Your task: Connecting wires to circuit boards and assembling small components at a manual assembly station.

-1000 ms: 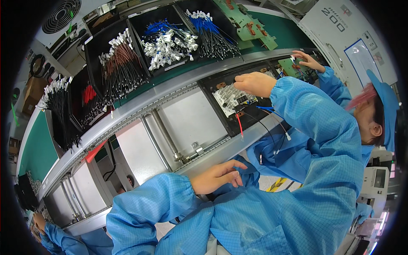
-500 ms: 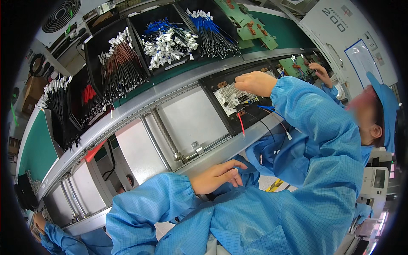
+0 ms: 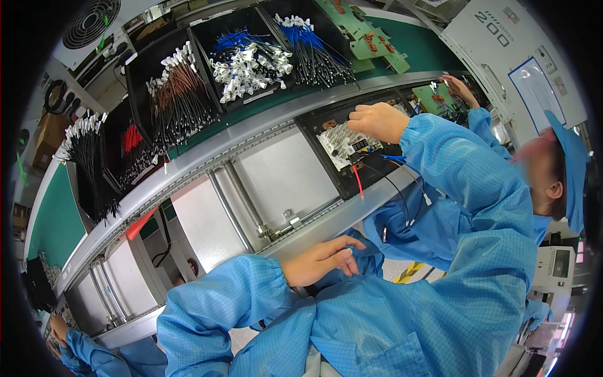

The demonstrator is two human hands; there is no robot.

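Note:
My right hand [image 3: 379, 122] is over a circuit board [image 3: 342, 143] with a silvery face and a small dark digit display [image 3: 359, 145]. Its fingers are curled down against the board's upper part, and whatever they hold is hidden beneath them. The board sits in a black fixture [image 3: 319, 154] on the conveyor. A red wire [image 3: 358, 182] and black wires with white connectors [image 3: 428, 199] hang off its near side. Bent but apart, the fingers of my left hand [image 3: 321, 261] hold nothing, in front of the conveyor's near rail.
Beyond the conveyor [image 3: 264, 169], black bins hold brown wires [image 3: 182, 94], white-connector wires [image 3: 251, 69] and blue-black wires [image 3: 314, 50]. Green boards [image 3: 377, 47] lie at the far side. A co-worker in blue [image 3: 553, 169] stands close at right, one hand [image 3: 461, 91] by another green board.
The co-worker's hand at right has moved up and left, towards the other green board. Both my hands stay nearly where they were.

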